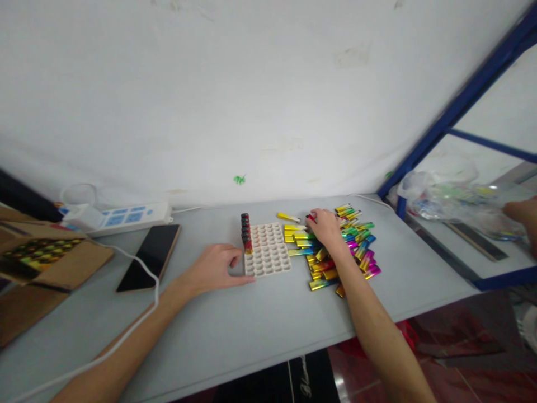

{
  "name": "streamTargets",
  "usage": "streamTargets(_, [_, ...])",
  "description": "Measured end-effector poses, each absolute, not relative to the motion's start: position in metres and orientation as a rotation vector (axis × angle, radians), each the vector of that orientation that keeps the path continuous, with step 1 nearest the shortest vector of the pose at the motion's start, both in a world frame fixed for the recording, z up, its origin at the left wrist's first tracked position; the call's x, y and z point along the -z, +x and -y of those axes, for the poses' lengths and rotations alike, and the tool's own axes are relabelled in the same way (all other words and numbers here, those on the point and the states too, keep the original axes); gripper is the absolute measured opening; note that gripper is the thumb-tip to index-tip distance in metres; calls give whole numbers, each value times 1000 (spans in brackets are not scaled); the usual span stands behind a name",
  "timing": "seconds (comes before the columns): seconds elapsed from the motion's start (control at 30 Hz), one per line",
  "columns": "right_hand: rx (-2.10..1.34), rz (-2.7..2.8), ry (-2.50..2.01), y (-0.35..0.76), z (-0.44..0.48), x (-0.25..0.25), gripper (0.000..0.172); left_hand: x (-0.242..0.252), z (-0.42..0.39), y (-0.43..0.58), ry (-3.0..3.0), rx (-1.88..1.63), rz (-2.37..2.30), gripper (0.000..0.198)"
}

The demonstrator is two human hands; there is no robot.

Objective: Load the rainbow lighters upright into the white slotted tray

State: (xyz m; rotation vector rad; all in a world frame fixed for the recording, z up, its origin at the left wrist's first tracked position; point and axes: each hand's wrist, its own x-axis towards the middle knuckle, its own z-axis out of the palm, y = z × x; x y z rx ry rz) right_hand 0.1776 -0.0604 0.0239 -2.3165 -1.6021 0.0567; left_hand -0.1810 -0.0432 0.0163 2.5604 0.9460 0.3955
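A white tray [268, 258] with rows of holes lies flat on the table. Several lighters [246, 234] with black tops and red-gold bodies stand upright in a row along its left side. My left hand [216, 268] rests at the tray's near left corner, thumb stretched along the edge and fingers bent apart from it, holding nothing. To the right lies a heap of shiny lighters [321, 268] in gold, green, blue and magenta. Over its far side, my right hand [327, 226] has its fingertips closed on a red lighter [311, 217], mostly covered by the fingers.
One yellow lighter [288, 217] lies apart beyond the tray. On the left are a phone [150, 257], a power strip [134, 217], a white cable [156, 291] and a cardboard box [84, 263]. A blue frame [436, 120] borders the right; another person's hand [522, 215] shows beyond it.
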Motion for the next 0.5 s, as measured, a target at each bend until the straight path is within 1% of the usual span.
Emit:
streamTargets(0.1, [-136, 1566, -1978, 179, 56, -26, 27, -15, 43, -181, 2559, -413, -941, 58])
streamTargets(0.13, [-195, 1532, -1831, 177, 56, -27, 30, -15, 43, -181, 2559, -414, -944, 57])
streamTargets(0.17, [-280, 1486, -1682, 175, 56, -29, 36, -15, 43, -181, 2560, -413, -948, 58])
streamTargets(0.23, [-511, 1382, -1421, 166, 59, -34, 50, -14, 43, -181, 2564, -405, -960, 58])
streamTargets(0.27, [-638, 1334, -1320, 159, 61, -37, 54, -14, 43, -181, 2565, -403, -966, 58])
streamTargets(0.37, [-906, 1231, -1136, 135, 68, -45, 59, -14, 44, -181, 2563, -409, -968, 58])
streamTargets(0.5, [-1052, 1207, -1090, 103, 74, -44, 64, -16, 45, -181, 2566, -408, -960, 59])
